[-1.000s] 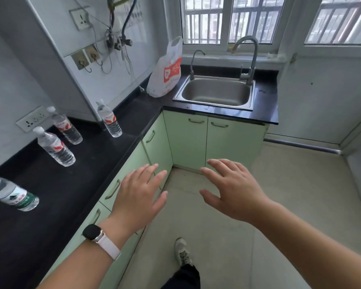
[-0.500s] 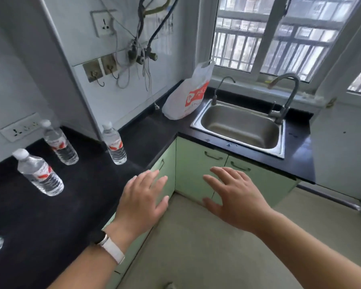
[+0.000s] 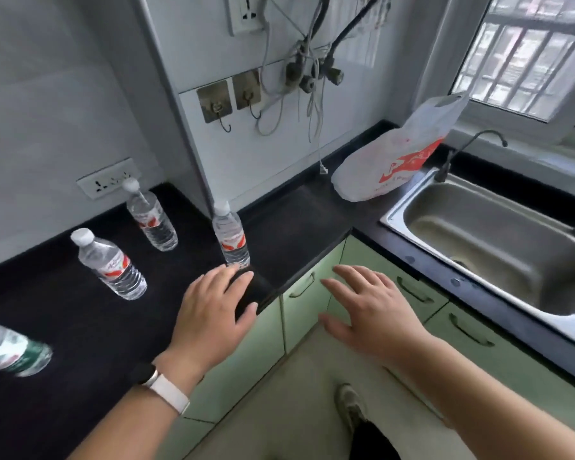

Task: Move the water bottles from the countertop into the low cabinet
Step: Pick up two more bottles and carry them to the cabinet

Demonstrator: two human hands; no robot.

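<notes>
- Countertop (image 3: 80, 327), black, L-shaped, running along two walls and meeting at the corner under the hooks.
- Low cabinet (image 3: 246, 366) fronts beneath, pale green, doors shut, dark curved handles.
- Sink (image 3: 498, 257), steel, set into the right run of the counter, with a thin curved tap (image 3: 468, 151) at its back corner.
- Plastic bag (image 3: 402, 157), white with red print, slumped on the counter between the corner and the sink.
- Left hand (image 3: 213, 313), palm down, fingers spread and holding nothing, over the counter's front edge; fingertips close to the base of the nearest bottle, contact not clear; white-strapped watch (image 3: 161, 386) on the wrist.
- Right hand (image 3: 372, 310), palm down, fingers loose and spread, empty, out in front of the cabinet doors.
- Green-labelled bottle (image 3: 10, 350) at the far left edge, blurred and partly cut off.
- Red-labelled bottle (image 3: 112, 265), upright on the counter, left of the left hand.
- Nearest bottle (image 3: 231, 235), red label, upright near the inner corner of the counter edge.
- Back bottle (image 3: 151, 217), red label, upright near the wall below the socket strip (image 3: 108, 179).
- Hooks (image 3: 233, 96), two, stuck on the wall, with cables hanging beside them.
- Shoe (image 3: 351, 408) on the floor below.
</notes>
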